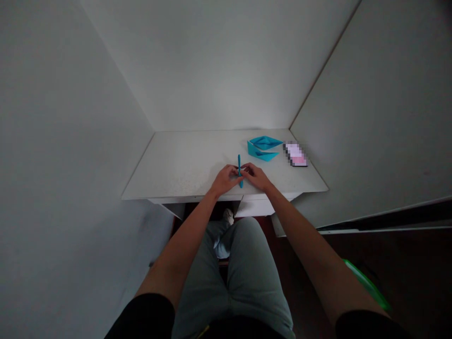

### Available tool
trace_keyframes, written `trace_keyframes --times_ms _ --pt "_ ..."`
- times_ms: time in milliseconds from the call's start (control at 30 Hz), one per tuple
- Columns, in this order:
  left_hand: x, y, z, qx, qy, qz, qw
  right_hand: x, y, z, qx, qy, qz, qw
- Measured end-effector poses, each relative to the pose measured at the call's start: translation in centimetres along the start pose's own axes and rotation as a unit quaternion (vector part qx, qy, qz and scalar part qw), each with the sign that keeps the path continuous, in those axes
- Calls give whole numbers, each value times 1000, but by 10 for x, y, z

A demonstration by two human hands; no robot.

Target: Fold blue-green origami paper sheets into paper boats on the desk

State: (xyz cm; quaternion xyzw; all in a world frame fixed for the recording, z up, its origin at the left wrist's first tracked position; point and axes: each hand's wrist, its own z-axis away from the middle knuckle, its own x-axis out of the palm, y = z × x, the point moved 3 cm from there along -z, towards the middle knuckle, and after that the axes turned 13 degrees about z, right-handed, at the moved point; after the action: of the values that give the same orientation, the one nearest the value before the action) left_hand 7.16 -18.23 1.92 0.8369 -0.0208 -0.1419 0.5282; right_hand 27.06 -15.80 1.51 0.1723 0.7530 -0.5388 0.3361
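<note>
A narrow folded piece of blue paper (239,161) stands on edge near the front of the white desk, its length pointing away from me. My left hand (226,179) pinches it from the left side. From the right, my right hand (256,176) holds the same piece, with thumb and fingers closed around its middle. The fingertips of both hands nearly meet at the paper and partly hide it. Beyond my right hand lie two folded blue paper boats, one (265,142) farther back and one (263,153) nearer, close together.
A phone (297,154) with a lit, blurred screen lies at the desk's right. The white desk (169,165) is bounded by walls at the back, left and right. A drawer (254,208) sits under its front edge, above my legs. A green curved object (367,284) is at lower right.
</note>
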Motion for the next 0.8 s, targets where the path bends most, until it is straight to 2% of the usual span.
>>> trace_keyframes --times_ms 167,433,633,800 --pt "0 -5 1 -76 -2 84 994 1 0 0 12 5 -11 1000" --pt "0 -11 -1 -88 -12 105 991 1 5 -2 8 3 7 1000" --pt "-3 -11 -3 -72 1 50 996 -1 5 -1 6 3 15 1000" --pt "-6 -4 -3 -63 46 -28 997 -3 1 0 4 8 8 1000"
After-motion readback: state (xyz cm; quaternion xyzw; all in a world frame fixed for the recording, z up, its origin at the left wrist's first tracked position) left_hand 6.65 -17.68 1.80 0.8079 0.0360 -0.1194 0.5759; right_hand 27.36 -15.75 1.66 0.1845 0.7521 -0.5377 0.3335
